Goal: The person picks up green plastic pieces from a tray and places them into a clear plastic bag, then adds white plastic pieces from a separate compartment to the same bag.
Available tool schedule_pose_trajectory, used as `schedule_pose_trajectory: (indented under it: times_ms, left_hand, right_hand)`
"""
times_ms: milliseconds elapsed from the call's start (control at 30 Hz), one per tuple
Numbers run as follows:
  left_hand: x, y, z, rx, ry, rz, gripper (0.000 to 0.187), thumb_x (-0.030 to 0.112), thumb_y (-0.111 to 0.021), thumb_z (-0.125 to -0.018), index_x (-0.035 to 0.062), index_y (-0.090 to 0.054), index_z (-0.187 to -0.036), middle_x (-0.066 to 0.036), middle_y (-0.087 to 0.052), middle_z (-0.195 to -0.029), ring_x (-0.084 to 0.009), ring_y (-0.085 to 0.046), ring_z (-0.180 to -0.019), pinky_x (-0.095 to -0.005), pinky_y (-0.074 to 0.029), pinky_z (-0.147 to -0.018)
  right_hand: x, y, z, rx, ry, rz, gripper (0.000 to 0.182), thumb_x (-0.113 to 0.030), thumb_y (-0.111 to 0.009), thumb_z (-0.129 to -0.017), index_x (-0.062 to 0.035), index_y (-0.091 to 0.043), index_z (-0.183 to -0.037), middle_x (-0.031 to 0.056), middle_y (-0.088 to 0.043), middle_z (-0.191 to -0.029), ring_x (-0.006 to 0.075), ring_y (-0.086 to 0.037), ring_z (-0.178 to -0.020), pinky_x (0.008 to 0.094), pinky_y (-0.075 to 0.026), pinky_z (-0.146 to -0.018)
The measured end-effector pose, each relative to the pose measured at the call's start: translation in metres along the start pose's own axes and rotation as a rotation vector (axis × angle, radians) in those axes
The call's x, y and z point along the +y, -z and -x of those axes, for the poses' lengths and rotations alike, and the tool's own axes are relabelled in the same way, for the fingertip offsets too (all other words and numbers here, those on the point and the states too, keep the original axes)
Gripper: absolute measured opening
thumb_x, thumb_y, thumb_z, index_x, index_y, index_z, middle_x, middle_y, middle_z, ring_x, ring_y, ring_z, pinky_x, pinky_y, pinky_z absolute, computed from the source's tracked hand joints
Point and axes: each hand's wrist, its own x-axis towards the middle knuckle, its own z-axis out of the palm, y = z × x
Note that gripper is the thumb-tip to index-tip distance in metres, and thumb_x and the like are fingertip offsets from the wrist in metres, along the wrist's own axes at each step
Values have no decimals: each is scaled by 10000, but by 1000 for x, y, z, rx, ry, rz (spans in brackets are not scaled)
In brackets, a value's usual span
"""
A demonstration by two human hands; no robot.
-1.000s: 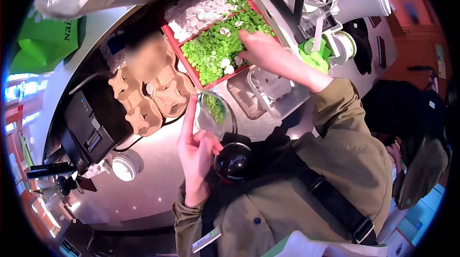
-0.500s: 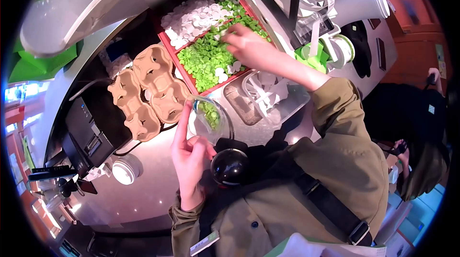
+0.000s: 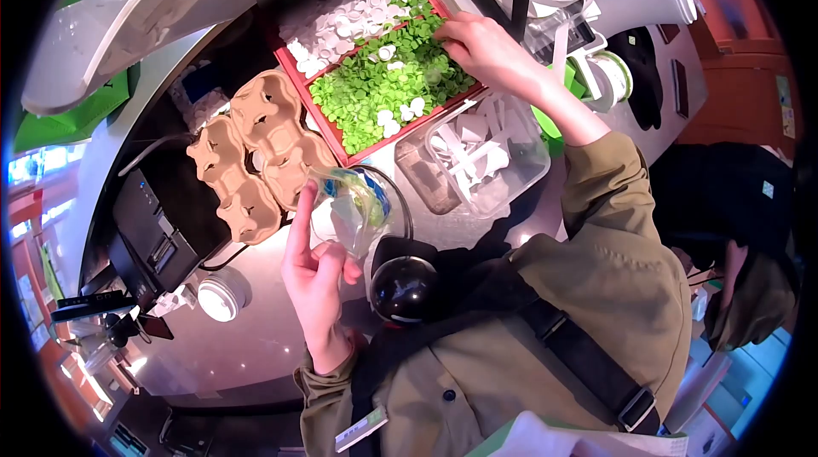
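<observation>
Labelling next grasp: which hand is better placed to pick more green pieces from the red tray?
Right. The right hand is already on the green pieces inside the red tray. The left hand is nearer the body, occupied holding the clear bag.

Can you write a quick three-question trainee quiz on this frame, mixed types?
1. True or false: the right hand rests in the red tray, on the green pieces.
2. What does the left hand hold? A) paper cup carrier B) clear plastic bag C) black printer
3. Fill in: the cardboard cup carriers lie to the ___ of the red tray as the picture shows it.

Key: 1 true; 2 B, the clear plastic bag with a few green pieces inside; 3 left.
</observation>
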Motion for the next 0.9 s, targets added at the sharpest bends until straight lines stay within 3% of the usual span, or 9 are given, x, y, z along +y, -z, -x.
schedule_pose_trajectory:
  times_ms: [133,167,233,333,433,533,733,900]
  left_hand:
    - [2,7,3,22,3,-35,653,-101,-372,-693,-26,-307,-1338,-137,-303,-1407,-11,-387,-449,-144,-364,-420]
    - [2,6,2,22,-4,-27,653,-100,-371,-693,-26,-306,-1338,-138,-304,-1406,-10,-388,-452,-143,-364,-420]
    - [1,6,1,22,-13,-12,653,-98,-369,-694,-26,-303,-1339,-139,-308,-1403,-8,-389,-458,-141,-364,-420]
    - [3,3,0,9,-15,-31,653,-95,-371,-694,-26,-302,-1340,-144,-311,-1401,-5,-385,-463,-137,-365,-420]
    - [4,4,0,12,-2,-30,646,-90,-381,-700,-26,-304,-1339,-147,-313,-1398,-2,-378,-463,-135,-368,-419]
    - [4,9,-1,17,-10,-17,643,-87,-384,-703,-27,-304,-1338,-146,-316,-1397,-5,-379,-465,-136,-371,-418]
    - [5,12,-1,20,6,22,637,-88,-377,-704,-30,-309,-1335,-154,-335,-1383,-10,-387,-475,-139,-370,-416]
    - [7,19,1,34,6,29,633,-86,-381,-705,-31,-314,-1333,-152,-342,-1380,-9,-396,-487,-142,-367,-418]
  right_hand:
    - [-23,-7,9,-243,-80,30,132,-93,-485,-774,-23,-597,-766,168,-598,-689,360,-596,-716,420,-480,-690]
    - [-31,-16,11,-282,-85,-4,115,-91,-506,-775,4,-571,-768,183,-598,-722,353,-597,-743,424,-476,-702]
    - [-47,-23,10,-387,-66,-120,205,-85,-524,-804,24,-566,-973,203,-603,-911,333,-596,-838,387,-472,-750]
    - [-61,-35,4,-375,-140,-115,216,-71,-526,-807,38,-556,-991,208,-597,-938,338,-589,-857,390,-466,-766]
    - [-57,-30,2,-310,-65,-240,202,-65,-535,-810,35,-560,-983,195,-602,-914,341,-587,-851,394,-467,-761]
    - [-35,-19,-7,-296,-63,-54,163,-45,-520,-802,14,-584,-940,178,-603,-864,324,-581,-864,383,-471,-758]
    - [-1,-28,-25,-27,44,122,377,-3,-476,-730,-78,-589,-1081,135,-528,-1073,285,-506,-982,380,-430,-849]
    - [1,-33,-24,-181,137,220,422,0,-502,-684,-72,-583,-1092,120,-511,-1122,279,-476,-1062,368,-417,-883]
